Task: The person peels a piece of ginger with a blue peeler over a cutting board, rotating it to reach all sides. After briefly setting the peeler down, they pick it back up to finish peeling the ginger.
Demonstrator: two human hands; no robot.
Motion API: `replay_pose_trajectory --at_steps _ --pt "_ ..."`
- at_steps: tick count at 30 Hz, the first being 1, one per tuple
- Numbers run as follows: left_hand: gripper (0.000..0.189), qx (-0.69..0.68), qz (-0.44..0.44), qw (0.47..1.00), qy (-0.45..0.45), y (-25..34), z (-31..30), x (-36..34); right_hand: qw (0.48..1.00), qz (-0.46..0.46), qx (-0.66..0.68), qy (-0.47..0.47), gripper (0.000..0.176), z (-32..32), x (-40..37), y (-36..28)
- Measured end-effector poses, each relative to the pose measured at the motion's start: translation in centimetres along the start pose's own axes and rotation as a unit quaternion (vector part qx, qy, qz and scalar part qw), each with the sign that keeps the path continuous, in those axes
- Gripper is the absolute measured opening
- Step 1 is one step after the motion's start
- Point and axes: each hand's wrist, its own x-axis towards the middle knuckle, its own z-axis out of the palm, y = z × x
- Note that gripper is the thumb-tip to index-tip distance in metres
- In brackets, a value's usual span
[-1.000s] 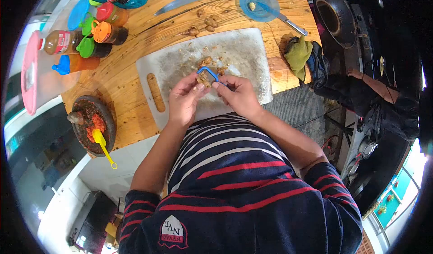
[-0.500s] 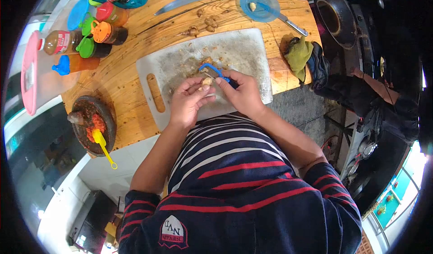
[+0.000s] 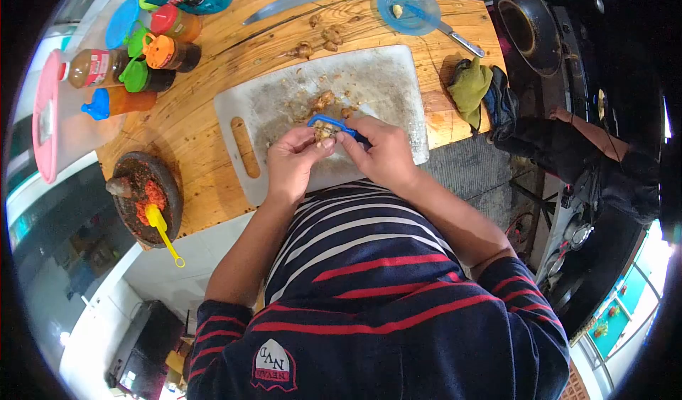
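Observation:
Over the white cutting board (image 3: 376, 73), my left hand (image 3: 290, 162) pinches a small knobby piece of root, like ginger (image 3: 323, 131), its skin partly off. My right hand (image 3: 383, 151) is closed around a blue peeler (image 3: 328, 120), whose frame lies against the root. Both hands are close together near the board's front edge. Brown peelings (image 3: 323, 100) and scraps are scattered on the board behind them. Fingers cover part of the root and the peeler's handle.
Unpeeled root pieces (image 3: 332, 38), a long knife (image 3: 298, 1) and a blue bowl (image 3: 408, 16) lie beyond the board. Sauce bottles (image 3: 170, 53) and a stone mortar (image 3: 128, 215) stand left. A cloth (image 3: 470, 91) hangs at the right edge. Another person's arm (image 3: 600, 136) shows far right.
The blue peeler has shifted slightly left and down, now over the root piece. My left fingers have turned and closed more around the root. More peelings on the board are uncovered.

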Motion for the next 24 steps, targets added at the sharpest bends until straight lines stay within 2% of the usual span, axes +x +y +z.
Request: replay_pose_trajectory --at_steps 4,7,10,13,14,16,24 --pt "0.028 0.027 0.007 1.000 -0.009 -0.5 -0.8 0.1 0.999 -0.025 -0.027 -0.010 0.021 0.0 -0.1 0.2" --pt "0.027 0.055 0.027 0.998 0.011 -0.2 -0.4 -0.4 0.997 -0.062 -0.049 0.016 0.021 -0.2 0.1 1.0" --pt "0.024 0.075 0.054 0.995 0.039 -0.1 0.2 -0.7 0.997 0.023 -0.061 0.031 0.021 -0.7 0.8 1.9" --pt "0.022 0.056 0.028 0.998 0.028 -0.3 -0.2 -0.5 0.999 0.037 -0.022 0.001 0.020 -0.9 0.2 0.8" --pt "0.024 0.040 0.025 0.999 0.023 -0.8 -0.7 -0.2 0.999 0.039 -0.024 0.003 0.020 -0.6 0.1 0.6" --pt "0.027 0.022 0.022 0.999 0.017 -0.8 -0.5 0.1 0.999 -0.042 -0.008 0.013 0.019 0.1 0.0 0.5" --pt "0.023 0.025 0.025 0.999 0.027 -1.2 -0.3 0.0 0.998 0.004 -0.059 0.010 0.018 0.5 -0.3 1.7"
